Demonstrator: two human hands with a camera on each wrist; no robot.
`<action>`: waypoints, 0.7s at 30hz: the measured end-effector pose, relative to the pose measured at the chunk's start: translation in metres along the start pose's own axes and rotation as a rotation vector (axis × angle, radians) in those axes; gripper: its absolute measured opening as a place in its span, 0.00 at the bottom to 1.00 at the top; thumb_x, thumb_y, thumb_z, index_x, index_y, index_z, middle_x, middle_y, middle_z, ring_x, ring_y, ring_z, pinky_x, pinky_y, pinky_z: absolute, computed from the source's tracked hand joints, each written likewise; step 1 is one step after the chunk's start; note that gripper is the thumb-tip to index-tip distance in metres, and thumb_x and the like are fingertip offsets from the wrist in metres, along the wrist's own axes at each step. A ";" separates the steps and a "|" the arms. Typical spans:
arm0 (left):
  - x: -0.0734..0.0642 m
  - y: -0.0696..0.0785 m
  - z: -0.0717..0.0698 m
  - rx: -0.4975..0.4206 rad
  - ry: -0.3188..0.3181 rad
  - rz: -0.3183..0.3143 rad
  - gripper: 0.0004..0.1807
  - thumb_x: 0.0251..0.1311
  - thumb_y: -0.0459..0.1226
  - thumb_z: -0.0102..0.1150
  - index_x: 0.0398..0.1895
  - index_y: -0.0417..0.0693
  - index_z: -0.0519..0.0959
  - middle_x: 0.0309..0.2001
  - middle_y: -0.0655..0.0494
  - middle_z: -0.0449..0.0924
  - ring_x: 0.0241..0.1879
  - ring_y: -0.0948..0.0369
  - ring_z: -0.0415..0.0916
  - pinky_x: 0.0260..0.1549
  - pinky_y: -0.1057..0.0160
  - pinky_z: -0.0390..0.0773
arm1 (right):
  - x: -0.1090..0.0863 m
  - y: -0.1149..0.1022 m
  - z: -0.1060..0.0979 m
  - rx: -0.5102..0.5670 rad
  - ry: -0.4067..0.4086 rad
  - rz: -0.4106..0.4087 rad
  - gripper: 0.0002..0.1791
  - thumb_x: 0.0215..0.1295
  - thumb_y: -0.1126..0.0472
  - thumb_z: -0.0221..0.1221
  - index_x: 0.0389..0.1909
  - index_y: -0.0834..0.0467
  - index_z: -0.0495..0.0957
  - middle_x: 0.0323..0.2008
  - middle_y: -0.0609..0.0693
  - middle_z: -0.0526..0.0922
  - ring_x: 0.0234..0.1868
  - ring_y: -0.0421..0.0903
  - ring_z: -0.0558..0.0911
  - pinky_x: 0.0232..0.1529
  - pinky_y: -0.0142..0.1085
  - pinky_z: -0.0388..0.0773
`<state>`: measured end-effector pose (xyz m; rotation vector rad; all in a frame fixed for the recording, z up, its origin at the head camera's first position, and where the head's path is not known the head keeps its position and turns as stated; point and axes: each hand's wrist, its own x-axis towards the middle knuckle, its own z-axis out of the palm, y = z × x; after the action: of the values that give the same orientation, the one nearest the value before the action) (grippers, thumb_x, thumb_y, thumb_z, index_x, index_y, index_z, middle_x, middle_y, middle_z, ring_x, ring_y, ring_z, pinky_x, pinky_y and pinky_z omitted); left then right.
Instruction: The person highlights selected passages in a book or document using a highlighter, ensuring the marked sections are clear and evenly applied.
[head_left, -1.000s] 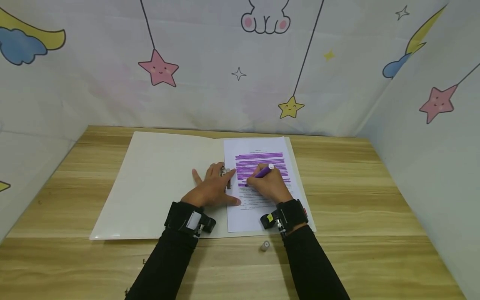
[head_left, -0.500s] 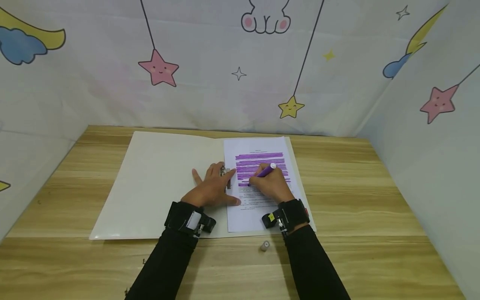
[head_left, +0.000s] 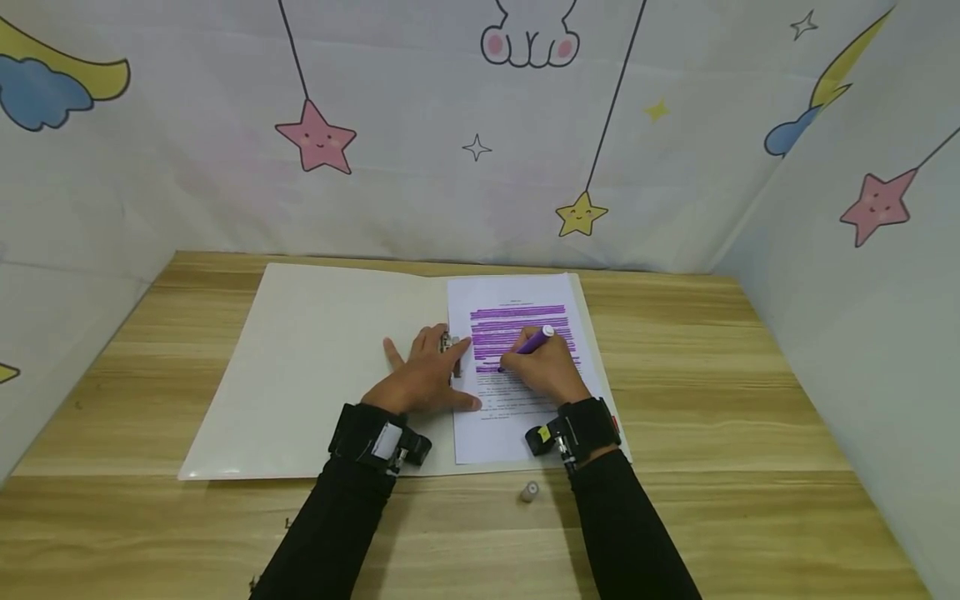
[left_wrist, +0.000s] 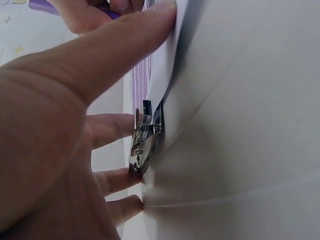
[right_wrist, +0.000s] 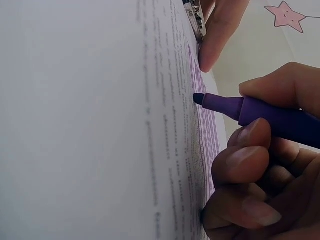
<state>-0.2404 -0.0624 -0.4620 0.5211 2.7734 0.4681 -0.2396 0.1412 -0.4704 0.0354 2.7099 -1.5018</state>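
My right hand grips a purple highlighter, its dark chisel tip right at the printed sheet. Purple strokes cover the upper lines of text; plain printed lines run below them. With fingers spread, my left hand rests across the sheet's left edge, thumb on the paper. Under its fingers sits a metal clip at the folder's fold, partly hidden by the hand. Beneath the sheet lies an open white folder, its bare cover spread to the left.
A small grey cap stands on the wooden table near the folder's front edge, between the forearms. Behind the table hangs a white cloth printed with stars; similar cloth walls rise at both sides.
My right hand has slid slightly to the right with the highlighter, whose tip follows the same text line. The left hand stays where it was.
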 end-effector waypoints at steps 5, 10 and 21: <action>0.001 -0.001 0.002 -0.002 0.004 0.001 0.54 0.52 0.59 0.72 0.80 0.56 0.57 0.78 0.40 0.42 0.76 0.41 0.36 0.59 0.23 0.24 | 0.001 0.002 -0.001 -0.010 0.000 -0.019 0.11 0.55 0.60 0.67 0.24 0.57 0.73 0.23 0.51 0.75 0.26 0.48 0.74 0.23 0.37 0.67; 0.001 0.000 0.002 -0.008 -0.002 0.000 0.54 0.52 0.59 0.72 0.80 0.56 0.57 0.78 0.40 0.41 0.76 0.41 0.36 0.59 0.23 0.24 | 0.001 0.004 -0.002 -0.018 0.010 0.000 0.11 0.55 0.60 0.67 0.24 0.56 0.74 0.22 0.51 0.75 0.25 0.48 0.73 0.21 0.37 0.64; 0.001 0.000 0.001 -0.001 0.001 -0.007 0.54 0.52 0.59 0.72 0.79 0.56 0.57 0.78 0.40 0.42 0.76 0.41 0.36 0.59 0.23 0.24 | 0.002 0.004 -0.004 -0.026 0.009 -0.010 0.11 0.54 0.59 0.67 0.24 0.56 0.73 0.23 0.50 0.75 0.27 0.48 0.74 0.23 0.38 0.66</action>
<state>-0.2407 -0.0614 -0.4634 0.5107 2.7752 0.4684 -0.2412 0.1470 -0.4714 0.0284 2.7407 -1.4720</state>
